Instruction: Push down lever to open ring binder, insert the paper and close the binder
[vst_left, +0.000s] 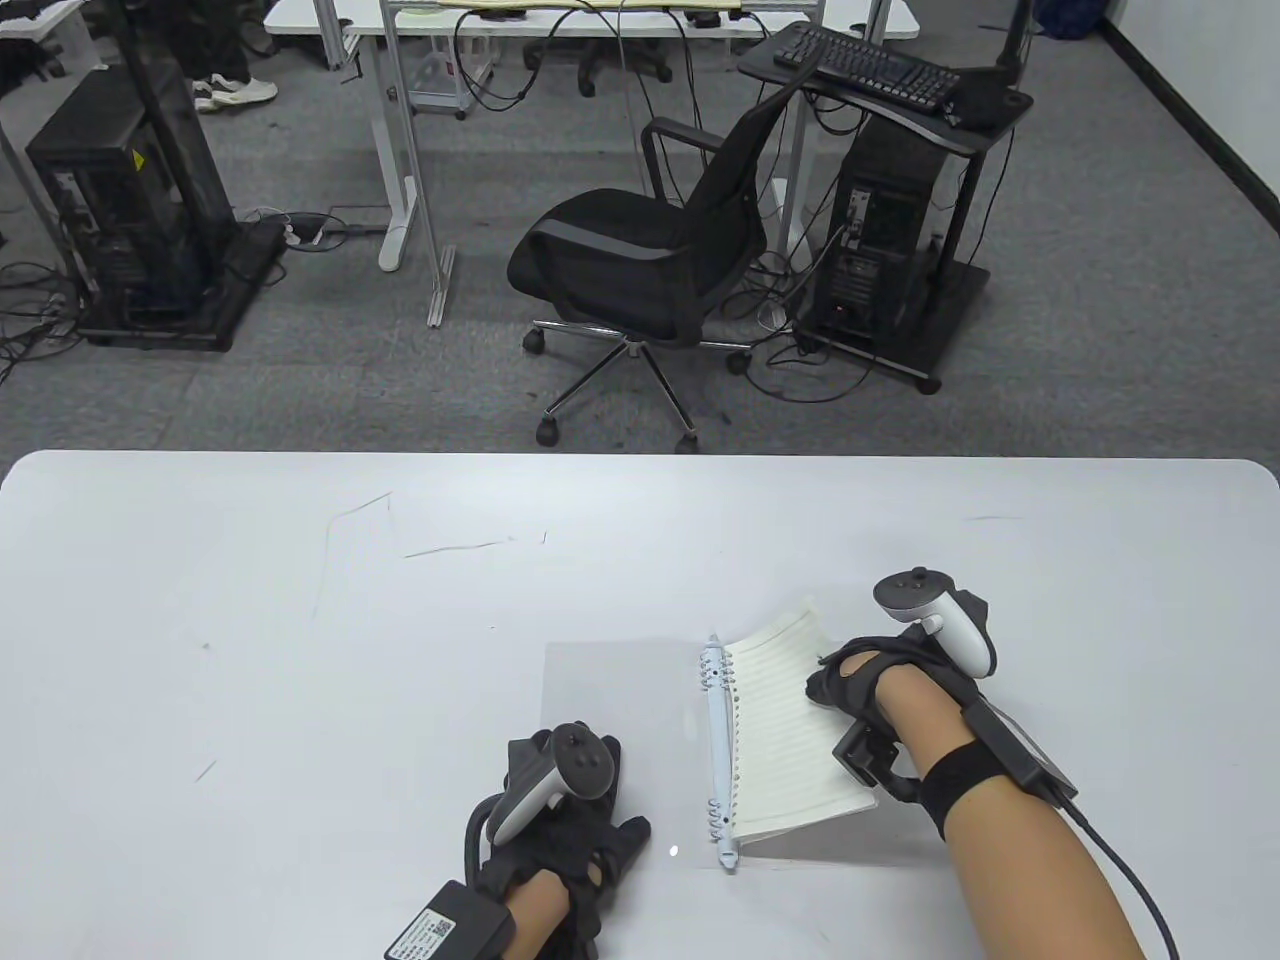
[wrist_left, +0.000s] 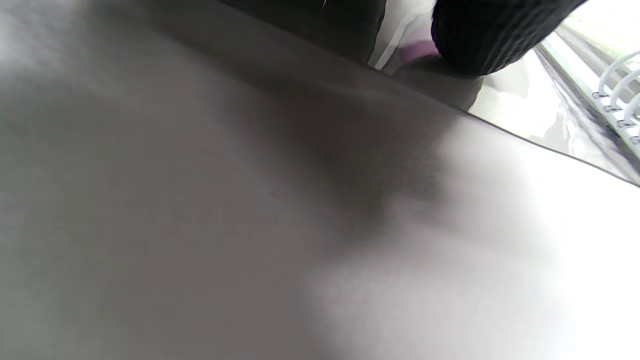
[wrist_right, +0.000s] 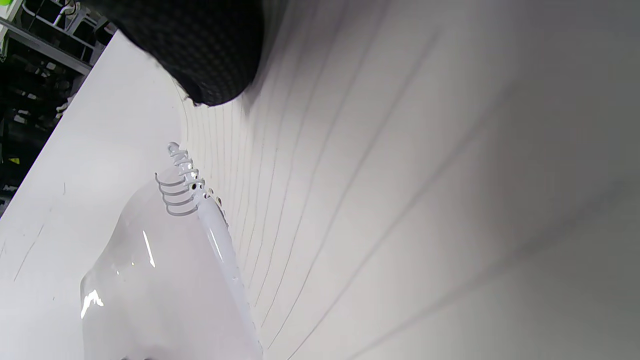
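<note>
Two gloved hands work at the white bench (vst_left: 300, 620), each with a tracker strapped to its back. Right hand (vst_left: 865, 680) lies on the lined paper (vst_left: 785, 730), its fingers on the sheet's outer edge, which is lifted and curved upward off the bench; whether they curl round that edge or only press on it cannot be told. In the right wrist view a dark fingertip (wrist_right: 210, 55) rests against the ruled sheet. Left hand (vst_left: 570, 800) lies flat, fingers spread and relaxed, holding nothing, on the near corner of the clear binder cover (vst_left: 620, 700), left of the ring spine.

Ring binder (vst_left: 718, 745) lies open near the bench's front edge, its white ring spine running away from the person between the two hands, the paper's punched edge just beside the rings. Beyond the binder, past the bench's far edge, a black office chair (vst_left: 650, 250) stands on grey carpet.
</note>
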